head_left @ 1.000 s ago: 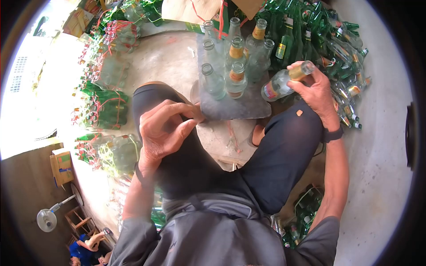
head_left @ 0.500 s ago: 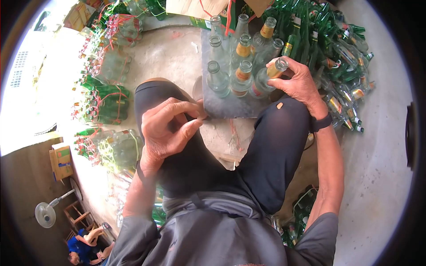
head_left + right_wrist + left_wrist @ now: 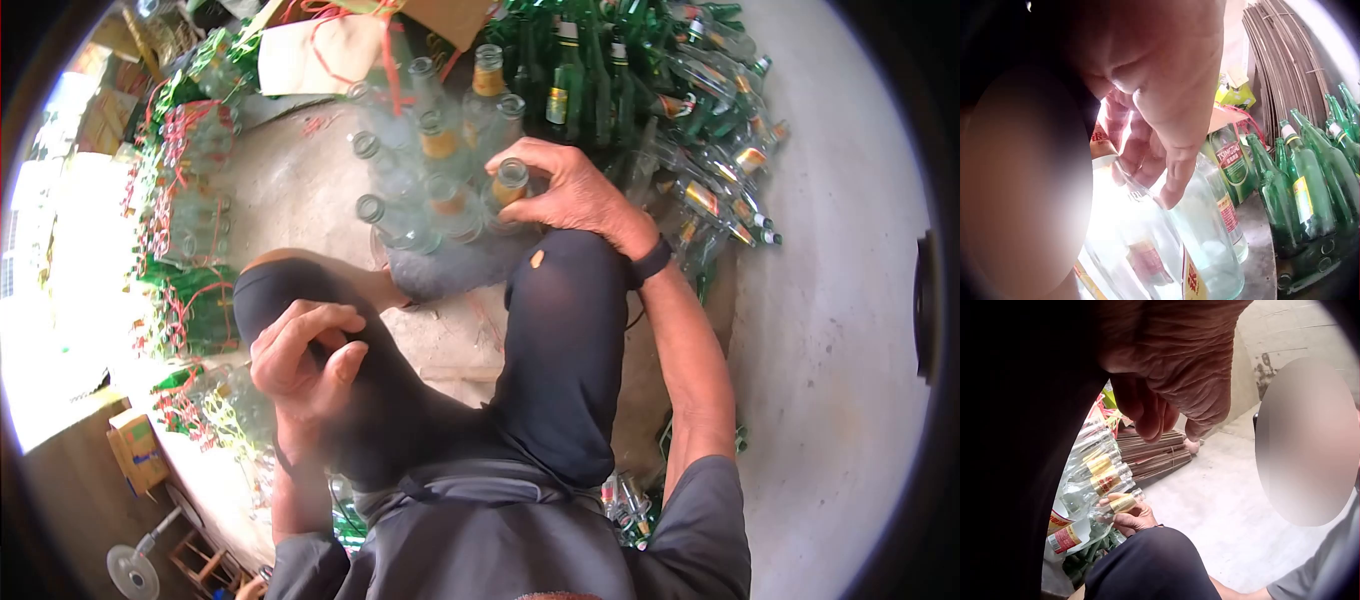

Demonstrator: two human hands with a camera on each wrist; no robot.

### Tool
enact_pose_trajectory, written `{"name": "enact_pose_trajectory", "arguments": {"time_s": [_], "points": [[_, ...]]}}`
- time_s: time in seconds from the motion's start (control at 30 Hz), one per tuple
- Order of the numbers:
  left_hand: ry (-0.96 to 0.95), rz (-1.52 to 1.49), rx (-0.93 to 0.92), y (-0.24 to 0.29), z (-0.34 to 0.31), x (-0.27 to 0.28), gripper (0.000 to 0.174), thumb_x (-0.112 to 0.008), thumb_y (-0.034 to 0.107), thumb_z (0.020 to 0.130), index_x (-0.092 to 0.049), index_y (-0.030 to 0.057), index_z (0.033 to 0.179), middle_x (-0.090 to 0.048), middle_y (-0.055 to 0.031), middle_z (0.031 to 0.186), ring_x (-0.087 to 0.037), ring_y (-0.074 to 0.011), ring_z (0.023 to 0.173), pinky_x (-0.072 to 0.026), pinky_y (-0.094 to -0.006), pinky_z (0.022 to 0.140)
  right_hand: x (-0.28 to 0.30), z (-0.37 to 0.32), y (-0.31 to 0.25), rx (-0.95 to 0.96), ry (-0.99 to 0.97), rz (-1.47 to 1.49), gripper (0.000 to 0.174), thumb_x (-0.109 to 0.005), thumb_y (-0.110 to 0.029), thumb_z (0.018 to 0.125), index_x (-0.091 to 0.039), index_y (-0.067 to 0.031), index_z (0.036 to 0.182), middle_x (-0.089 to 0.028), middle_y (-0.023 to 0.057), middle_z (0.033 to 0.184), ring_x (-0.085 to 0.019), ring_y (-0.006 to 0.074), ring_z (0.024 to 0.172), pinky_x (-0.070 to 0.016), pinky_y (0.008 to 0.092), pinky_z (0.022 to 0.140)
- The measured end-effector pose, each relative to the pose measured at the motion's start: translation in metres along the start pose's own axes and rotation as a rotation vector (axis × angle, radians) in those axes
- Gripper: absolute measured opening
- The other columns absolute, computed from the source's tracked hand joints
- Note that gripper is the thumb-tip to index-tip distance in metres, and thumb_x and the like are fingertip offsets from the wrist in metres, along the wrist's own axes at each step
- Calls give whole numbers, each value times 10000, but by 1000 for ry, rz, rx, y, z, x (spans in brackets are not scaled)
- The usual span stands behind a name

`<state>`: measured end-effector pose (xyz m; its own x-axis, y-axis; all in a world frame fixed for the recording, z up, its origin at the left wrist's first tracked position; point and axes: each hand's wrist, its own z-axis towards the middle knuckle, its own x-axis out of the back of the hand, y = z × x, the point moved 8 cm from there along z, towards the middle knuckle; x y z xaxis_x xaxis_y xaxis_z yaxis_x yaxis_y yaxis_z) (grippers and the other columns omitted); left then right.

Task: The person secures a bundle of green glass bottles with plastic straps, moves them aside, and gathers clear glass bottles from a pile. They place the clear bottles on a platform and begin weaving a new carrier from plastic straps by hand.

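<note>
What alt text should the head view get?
Seen from above, a seated person's right hand grips the neck of a clear bottle, upright beside other clear bottles on a grey board. The left hand hovers loosely curled, empty, above the left thigh; green bottles lie piled behind.

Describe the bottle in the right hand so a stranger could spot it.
Start at the grey slab before the person's knees, where clear bottles stand upright beside the green bottle pile. The bottle is at the cluster's near right corner, gold label on its neck. Alone among them, the right hand grips it.
</note>
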<state>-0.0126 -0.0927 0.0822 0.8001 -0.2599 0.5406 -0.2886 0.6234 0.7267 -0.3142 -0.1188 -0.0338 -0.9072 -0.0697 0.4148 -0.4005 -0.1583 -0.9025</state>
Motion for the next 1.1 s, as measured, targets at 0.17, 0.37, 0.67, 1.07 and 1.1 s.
{"name": "enact_pose_trajectory", "arguments": {"time_s": [0.17, 0.37, 0.67, 1.07, 1.1], "points": [[-29, 53, 5, 0, -3, -3, 322, -748, 245, 902, -708, -65, 979, -711, -121, 794, -613, -133, 589, -462, -246, 554, 0, -2, -1, 45, 13, 113, 548, -888, -101, 706, -691, -32, 1213, -722, 100, 1147, -680, 179, 1070, -533, 317, 968], [-43, 150, 24, -3, -6, -3, 310, -728, 233, 921, -699, -58, 1025, -709, -122, 796, -612, -123, 557, -463, -241, 547, 2, -11, 11, -43, 72, 257, 541, -917, -130, 745, -682, 16, 1210, -701, 40, 1006, -651, 119, 946, -526, 297, 880], [-51, 162, 69, -4, -10, -5, 276, -671, 198, 951, -694, -48, 1074, -699, -125, 835, -602, -124, 561, -462, -234, 542, 22, -33, 13, -3, 194, 346, 516, -886, -163, 783, -676, 28, 1215, -741, 103, 1094, -682, 185, 1117, -515, 338, 1029], [122, 146, 268, -5, -23, 31, 235, -665, 175, 897, -702, -31, 1005, -670, -116, 807, -588, -146, 649, -460, -268, 639, 116, -254, 209, -646, 947, 531, 319, -718, -179, 937, -688, 14, 1189, -732, 104, 1056, -722, 198, 962, -594, 338, 840], [120, 148, 273, -8, -25, 31, 235, -665, 175, 897, -702, -31, 1005, -670, -116, 807, -588, -146, 649, -460, -268, 639, 117, -270, 228, -704, 959, 508, 323, -724, -187, 931, -689, 11, 1185, -727, 105, 1071, -714, 205, 971, -595, 350, 838]]}}
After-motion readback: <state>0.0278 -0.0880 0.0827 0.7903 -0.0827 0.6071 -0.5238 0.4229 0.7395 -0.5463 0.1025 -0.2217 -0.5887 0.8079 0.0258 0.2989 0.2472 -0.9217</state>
